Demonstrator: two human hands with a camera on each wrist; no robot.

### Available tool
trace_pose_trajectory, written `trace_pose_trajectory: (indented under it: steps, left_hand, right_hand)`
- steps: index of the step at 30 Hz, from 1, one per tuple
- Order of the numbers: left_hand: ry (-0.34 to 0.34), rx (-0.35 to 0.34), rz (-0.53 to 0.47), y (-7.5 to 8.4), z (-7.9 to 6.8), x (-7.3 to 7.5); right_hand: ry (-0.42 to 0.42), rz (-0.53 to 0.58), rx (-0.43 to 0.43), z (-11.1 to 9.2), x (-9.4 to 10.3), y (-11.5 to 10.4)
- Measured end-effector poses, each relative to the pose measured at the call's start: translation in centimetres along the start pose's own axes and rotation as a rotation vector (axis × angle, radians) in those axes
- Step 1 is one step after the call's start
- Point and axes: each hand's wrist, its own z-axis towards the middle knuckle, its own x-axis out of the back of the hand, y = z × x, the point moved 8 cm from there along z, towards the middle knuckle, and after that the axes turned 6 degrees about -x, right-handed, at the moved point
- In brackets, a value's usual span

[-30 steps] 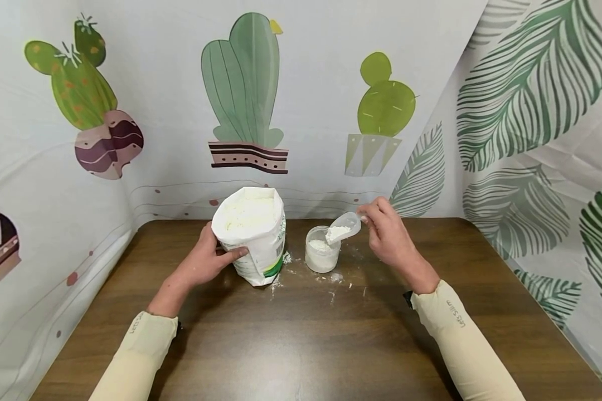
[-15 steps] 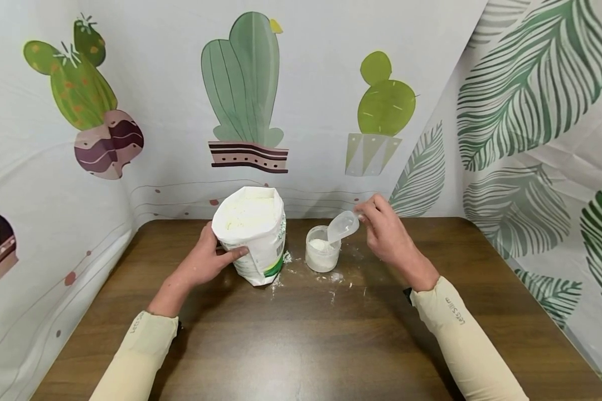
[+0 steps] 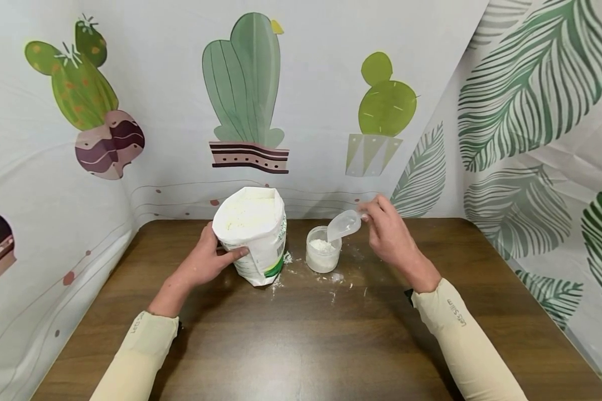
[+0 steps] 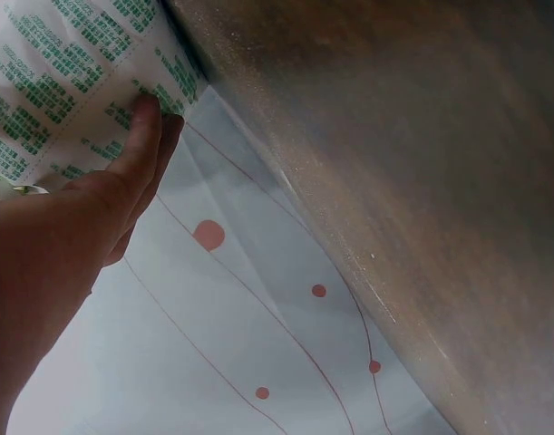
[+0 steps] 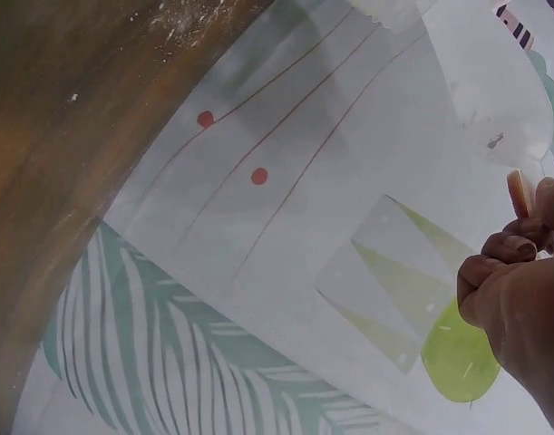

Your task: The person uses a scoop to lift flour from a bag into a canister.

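Observation:
A white paper bag (image 3: 261, 256) full of white powder stands upright, its top folded wide. My left hand (image 3: 208, 262) holds it from the left, thumb across the front; in the left wrist view its fingers (image 4: 145, 136) lie along the printed side. Right of the bag is a clear round jar (image 3: 323, 256), partly filled with white powder. My right hand (image 3: 388, 231) pinches the handle of a clear plastic scoop (image 3: 344, 224), tilted mouth-down over the jar's right rim. The scoop looks nearly emptied. In the right wrist view the scoop (image 5: 494, 91) shows above curled fingers.
Spilled powder (image 3: 336, 277) is scattered on the brown wooden table (image 3: 281, 345) around the jar and beside the bag. A white cloth backdrop (image 3: 321, 83) printed with cacti and leaves hangs right behind the table's back edge.
The scoop held white powder a second ago; it has tipped over and the powder has gone into the jar. The left hand and the bag have stayed put.

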Motion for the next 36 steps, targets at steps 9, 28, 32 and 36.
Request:
trace_pose_trajectory:
  steps: [9,28,32,36]
  left_hand:
    - [0.015,-0.053,-0.046,1.3,0.0,0.0]
    - [0.021,-0.083,-0.055,0.9,0.2,0.2]
    - [0.023,-0.096,-0.063,1.0,0.3,0.1]
    - [0.029,-0.117,-0.092,1.0,0.4,0.1]
  right_hand:
    - [0.039,0.011,-0.050,-1.0,0.3,0.7]
    - [0.089,0.088,-0.059,0.1,1.0,-0.2]
    - [0.087,0.102,-0.048,0.9,1.1,-0.8]
    - [0.079,0.112,-0.041,1.7,1.0,-1.5]
